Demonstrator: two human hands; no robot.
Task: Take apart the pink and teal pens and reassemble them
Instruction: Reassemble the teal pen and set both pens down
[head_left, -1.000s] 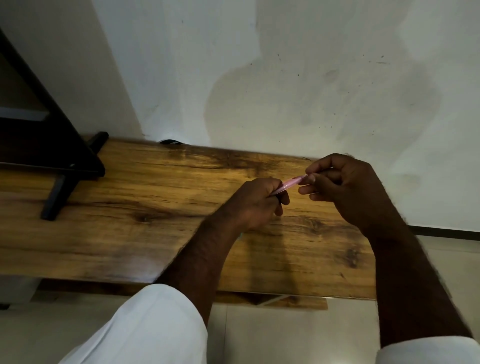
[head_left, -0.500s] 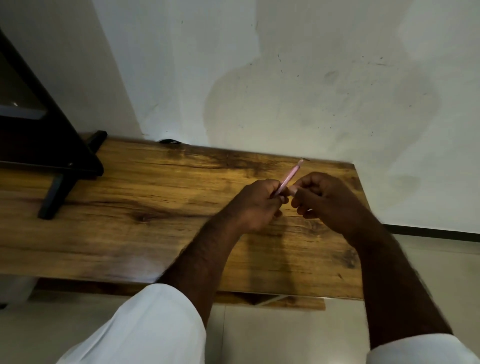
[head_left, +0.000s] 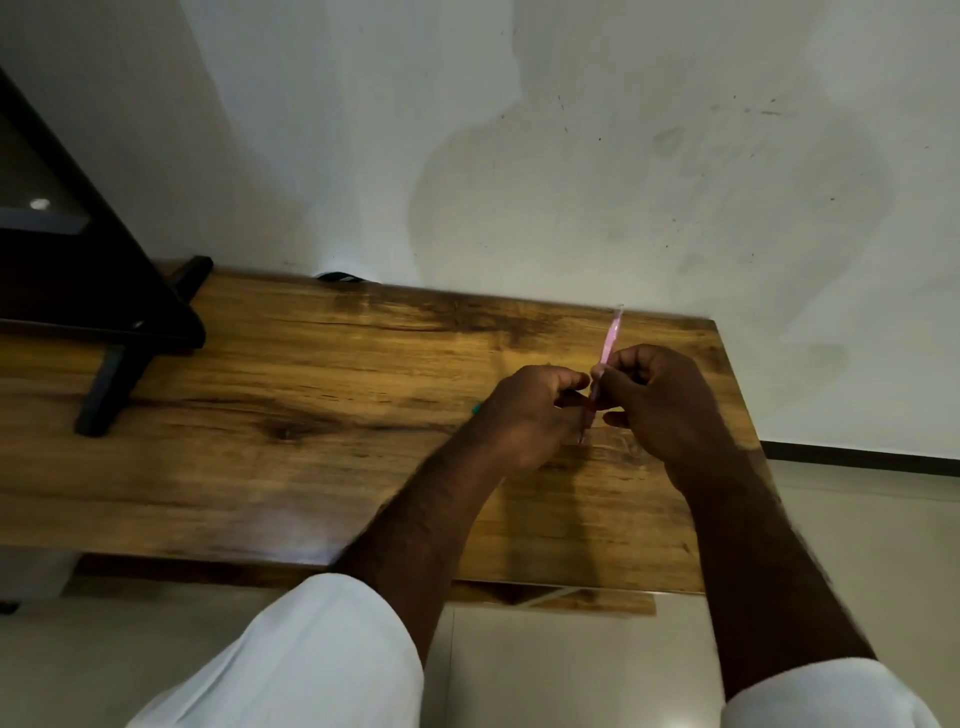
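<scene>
The right hand is curled closed around the middle of the pink pen, thumb and fingers pinching the barrel. The left hand sits just beside it, fingers bent inward toward the pen's lower part; whether it actually grips the pen or only touches it cannot be told, since the contact is in shadow between the two hands.

The pen is held in the air above the wooden surface, near its right end. Its long axis runs nearly upright in the view, tilted slightly, the upper end pointing away from the person toward the wall and the lower end pointing down toward the surface between the hands.

The likely risk is a small part slipping loose: if the barrel comes apart suddenly, a refill or spring could drop, roll across the surface and go over the nearby right edge. A weak pinch could also let the pen twist out of line.

A sliver of teal shows at the left hand's outer side, probably the teal pen, mostly hidden.
</scene>
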